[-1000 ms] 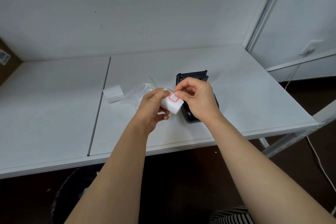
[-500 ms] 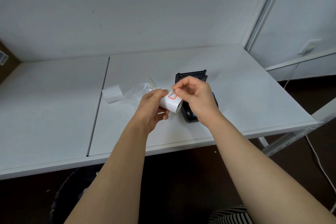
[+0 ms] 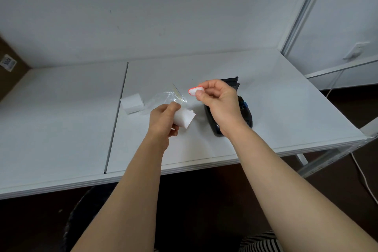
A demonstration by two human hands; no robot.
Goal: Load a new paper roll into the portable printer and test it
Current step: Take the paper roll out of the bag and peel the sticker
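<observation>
The red-edged white sticker (image 3: pixel 196 90) is off the roll now, where a moment ago it was still stuck to the paper, and the right hand (image 3: pixel 219 102) has lifted it up and away, pinching it between thumb and fingertips above the surface. The left hand (image 3: pixel 163 118) has dropped lower and a touch to the left, its grip wrapped round the small white paper roll (image 3: pixel 184 118), with a loose flap of paper standing free at the roll's upper right. The two hands are apart, the sticker well clear of the roll. Behind the right hand and wrist lies the black portable printer (image 3: pixel 245 116) on the white surface (image 3: pixel 286 108), its lid (image 3: pixel 233 83) tipped up at the far end and a small blue part showing on its right side; much of its body is hidden by the hand. Just beyond the left hand sits a crumpled clear plastic wrapper (image 3: pixel 167 96), and further left a small white box (image 3: pixel 132 104) rests near the dark seam (image 3: pixel 116 116) that splits the surface in two. At the far left edge a brown cardboard box with a white label (image 3: pixel 8 63) pokes in. A white cable (image 3: pixel 364 178) trails down by the metal frame on the right.
</observation>
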